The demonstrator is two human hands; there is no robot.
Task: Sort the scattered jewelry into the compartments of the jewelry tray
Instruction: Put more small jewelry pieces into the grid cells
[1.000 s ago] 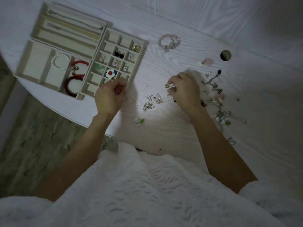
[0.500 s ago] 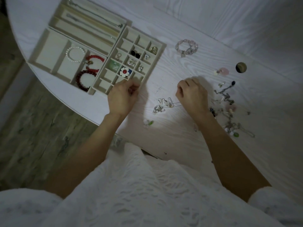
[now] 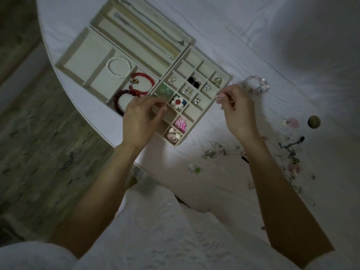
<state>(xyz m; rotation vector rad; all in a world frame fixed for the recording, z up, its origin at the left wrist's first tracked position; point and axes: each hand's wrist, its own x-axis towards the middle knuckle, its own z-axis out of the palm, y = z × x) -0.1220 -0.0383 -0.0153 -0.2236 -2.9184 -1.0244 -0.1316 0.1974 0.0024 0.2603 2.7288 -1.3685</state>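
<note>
The jewelry tray [image 3: 224, 76] sits at the far left of the white table [image 3: 243, 39], near its curved edge, and consists of long channels, wide bins and a grid of small compartments. The left hand [image 3: 140, 121] hovers over the near-left part of the grid, its fingers [image 3: 155, 103] curled together as if pinching; whether they hold anything cannot be told, since the area is blurred. The right hand [image 3: 236, 112] is positioned just beside the right edge of the tray, thumb and forefinger closed on a small pale item [image 3: 218, 96] (too small to identify). Within the tray, a pearl bracelet [image 3: 118, 67] lies in a wide bin, red bead bracelets [image 3: 136, 90] occupy the adjacent bin, and thin chains [image 3: 153, 30] lie along the long channels. The grid holds a white flower piece with a red centre [image 3: 177, 102], a green item [image 3: 165, 90], a black pair [image 3: 193, 82], a pink flower piece [image 3: 180, 122] and several small silver earrings. A clear pink bead bracelet [image 3: 257, 84] lies on the table just beyond the right hand. Loose jewelry [image 3: 290, 151] is scattered over the table to the right of the right forearm, with a further small cluster [image 3: 213, 152] between the two forearms. A round hole [image 3: 314, 122] is located in the table at the right.
</note>
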